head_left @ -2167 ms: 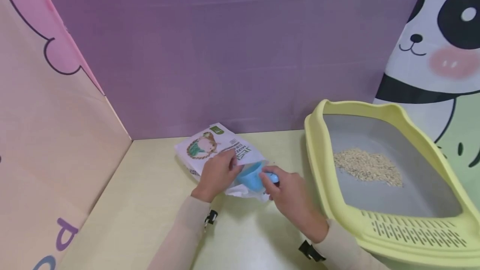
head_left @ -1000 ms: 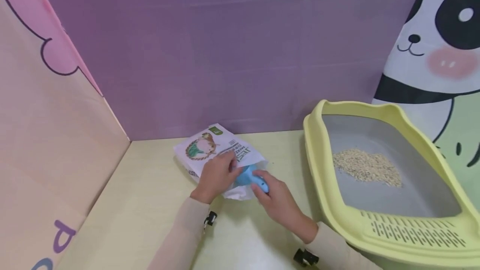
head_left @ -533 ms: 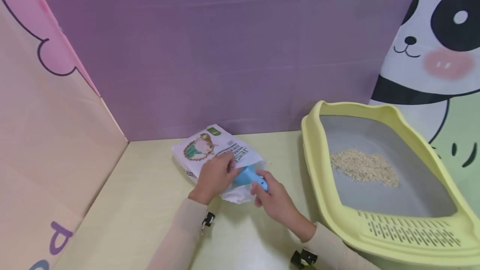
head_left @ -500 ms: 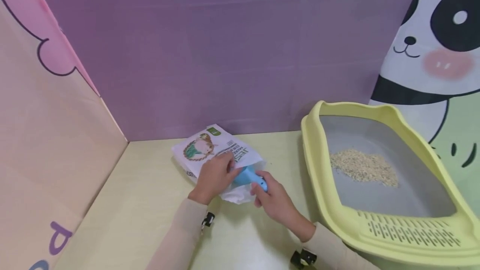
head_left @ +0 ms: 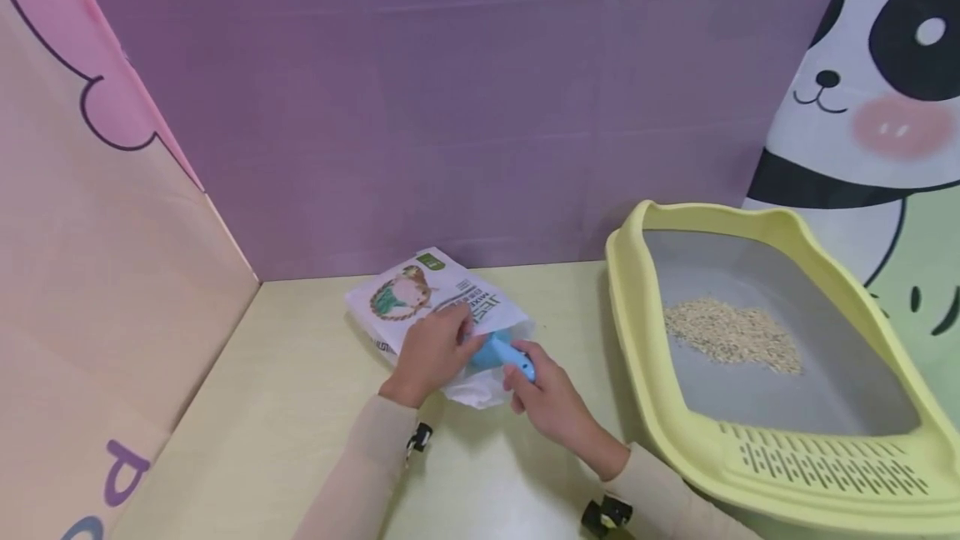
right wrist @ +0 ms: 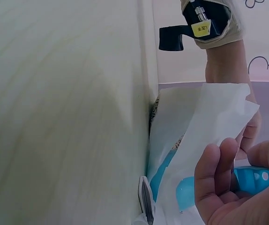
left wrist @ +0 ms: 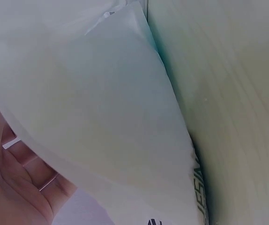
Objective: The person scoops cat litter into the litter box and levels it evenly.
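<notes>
A white printed paper bag (head_left: 401, 294) lies on the table (head_left: 300, 407), its open mouth facing right. My left hand (head_left: 431, 352) holds the bag's upper layer at the mouth, and in the left wrist view its curled fingers (left wrist: 26, 173) show behind the white paper. With my right hand (head_left: 551, 398) I grip the handle of a light blue scoop (head_left: 517, 361). The scoop's cup sits inside the bag's mouth, partly hidden by paper and my left thumb. In the right wrist view, the handle (right wrist: 254, 180) lies between thumb and fingers, with light granules (right wrist: 177, 142) at the bag's opening.
To the right stands a yellow-rimmed litter box (head_left: 652, 340) with a grey base and slotted front lip. A spread of beige granules (head_left: 731, 332) lies in it. A purple backdrop (head_left: 450, 107) rises behind the table, and a printed pale panel (head_left: 112, 273) borders the left.
Since the earliest frame the right hand has turned and moved slightly left, taking the scoop deeper into the bag. Its handle now angles down to the right. The left hand keeps its place.
</notes>
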`<state>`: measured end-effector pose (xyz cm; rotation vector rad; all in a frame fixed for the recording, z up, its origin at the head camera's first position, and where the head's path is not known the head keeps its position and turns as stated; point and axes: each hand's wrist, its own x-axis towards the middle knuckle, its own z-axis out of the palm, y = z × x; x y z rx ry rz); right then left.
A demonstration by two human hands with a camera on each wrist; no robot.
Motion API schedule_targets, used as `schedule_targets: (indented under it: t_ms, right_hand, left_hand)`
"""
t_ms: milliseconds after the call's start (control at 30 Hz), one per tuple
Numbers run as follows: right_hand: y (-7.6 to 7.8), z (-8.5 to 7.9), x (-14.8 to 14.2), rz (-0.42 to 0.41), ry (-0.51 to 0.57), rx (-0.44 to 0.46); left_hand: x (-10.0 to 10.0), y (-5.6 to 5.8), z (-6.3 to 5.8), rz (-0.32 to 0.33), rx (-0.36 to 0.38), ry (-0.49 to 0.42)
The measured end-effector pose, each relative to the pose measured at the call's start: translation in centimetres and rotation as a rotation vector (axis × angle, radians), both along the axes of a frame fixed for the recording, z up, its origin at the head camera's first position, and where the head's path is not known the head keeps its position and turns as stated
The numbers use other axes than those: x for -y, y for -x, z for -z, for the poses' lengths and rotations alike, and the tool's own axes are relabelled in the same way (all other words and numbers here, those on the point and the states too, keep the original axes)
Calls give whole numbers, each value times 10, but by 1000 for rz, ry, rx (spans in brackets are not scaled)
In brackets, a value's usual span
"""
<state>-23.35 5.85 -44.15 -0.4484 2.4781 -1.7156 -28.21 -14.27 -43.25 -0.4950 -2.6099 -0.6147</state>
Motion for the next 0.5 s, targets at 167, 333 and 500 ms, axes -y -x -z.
schedule_targets:
  t_ms: [167,333,500]
  right_hand:
    - [4,4,3,-2,-1,0]
    - [8,8,5,26,-64,-67]
    - [13,13,6,56,-183,-184]
  left_hand:
    - [0,0,0,-1,4,-5]
    - [-1,0,-1,5,-5,-13]
    - [0,0,-1,9,-16,-16]
